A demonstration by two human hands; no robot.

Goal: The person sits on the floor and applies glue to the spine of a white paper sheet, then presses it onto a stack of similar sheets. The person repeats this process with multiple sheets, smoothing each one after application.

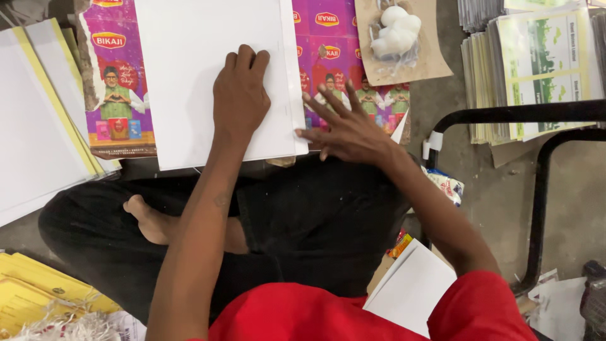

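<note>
- Grey concrete floor [492, 189]: bears everything in view.
- Purple printed packaging sheet [120, 95]: spread flat on the floor, top centre.
- White sheet stack [208, 76]: lies on the purple sheet.
- Brown card [429, 57]: overlaps the purple sheet's right edge and carries a clear bag of white lumps [394, 31].
- White and pale yellow sheets [38, 120]: stacked at the left edge.
- Yellow papers [38, 290]: piled at lower left.
- Green-printed leaflet stacks [536, 63]: upper right.
- Black tubular frame [540, 189]: stands on the floor at right.
- White sheets [410, 287]: lower right, beside a small snack wrapper [445, 184].

Purple printed sheet [117, 82], stacked booklets [536, 63]
</note>
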